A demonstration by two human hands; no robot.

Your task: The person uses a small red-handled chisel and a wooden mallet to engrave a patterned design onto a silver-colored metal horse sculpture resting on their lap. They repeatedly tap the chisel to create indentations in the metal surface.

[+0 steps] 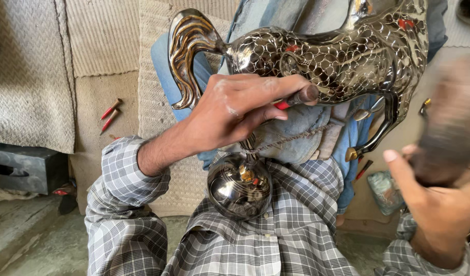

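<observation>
Woven beige matting [102,36] covers the ground and the raised seat behind the work, with a dark grey block [20,168] at the left edge and two small red-tipped metal punches [110,115] lying loose on the mat. Across the person's lap, on a folded pad of faded blue denim [296,133], lies a large polished metal horse figure [337,56], its body chased all over with a scale pattern. Its long axis runs left to right across the view, the curled brass-streaked tail [186,51] at the left and the legs hanging down at the right. A shiny dark metal ball [239,185] sits below it against the checked grey shirt [276,235].

The left hand [235,110] reaches in from the lower left and is closed around a short chisel with a red-banded shaft and a flat dull head [299,97]. The fingers wrap it fully, and the struck end juts out to the right, just under the horse's belly. Where the working tip meets the metal is hidden behind the hand.

The right hand [439,204] is well apart at the lower right, curled around a blurred dark tool [450,122], probably a hammer. That blurred head stands to the right of and slightly below the chisel head, so the left hand is the nearer one to the horse.
</observation>
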